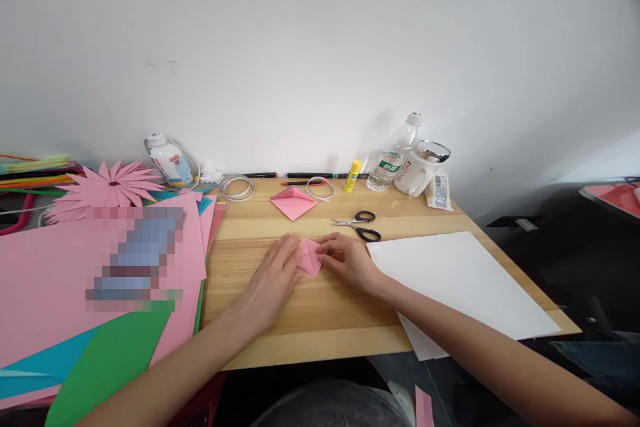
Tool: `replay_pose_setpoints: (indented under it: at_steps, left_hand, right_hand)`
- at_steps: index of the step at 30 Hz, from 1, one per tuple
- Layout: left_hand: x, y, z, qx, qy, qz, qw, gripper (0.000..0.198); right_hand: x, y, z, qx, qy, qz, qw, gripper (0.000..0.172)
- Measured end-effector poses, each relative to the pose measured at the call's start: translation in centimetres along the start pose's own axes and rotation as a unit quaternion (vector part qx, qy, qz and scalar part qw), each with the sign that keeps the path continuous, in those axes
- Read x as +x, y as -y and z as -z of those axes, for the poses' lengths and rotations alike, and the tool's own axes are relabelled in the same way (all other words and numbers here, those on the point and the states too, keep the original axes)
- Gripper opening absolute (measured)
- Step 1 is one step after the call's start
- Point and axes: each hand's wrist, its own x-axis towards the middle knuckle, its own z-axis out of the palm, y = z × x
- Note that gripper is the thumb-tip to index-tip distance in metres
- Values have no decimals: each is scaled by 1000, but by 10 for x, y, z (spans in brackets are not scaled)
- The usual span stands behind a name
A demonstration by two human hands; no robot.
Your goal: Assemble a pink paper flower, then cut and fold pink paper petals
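Note:
A small folded pink paper [309, 258] with visible crease lines lies on the wooden table between my two hands. My left hand [274, 272] lies flat at its left edge, fingers stretched out and slightly blurred. From the other side, my right hand [350, 260] pinches the paper's right edge between thumb and fingers. Just behind them sits a stack of folded pink paper pieces [293, 203], its layers fanned at the top. Black-handled scissors [366, 225] rest partly open beyond my right hand.
A white sheet [460, 287] covers the table's right side. Pink, green and blue papers [125, 354] spread at left, below a pink paper pinwheel [113, 187]. Along the wall stand a white bottle [173, 162], tape rolls [237, 188], a glue stick [353, 176], a water bottle [393, 159] and a mug [417, 170].

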Motion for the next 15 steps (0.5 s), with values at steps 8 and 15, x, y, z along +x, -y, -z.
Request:
replay_pose_setpoints:
  at_steps: [8, 15]
  left_hand:
    - [-21, 12, 1, 189, 94, -144, 967, 42]
    - [-13, 10, 2, 217, 155, -180, 947, 44]
  right_hand:
    - [-24, 15, 14, -309, 92, 182, 929, 22]
    - [-43, 19, 23, -328, 177, 236, 897, 31]
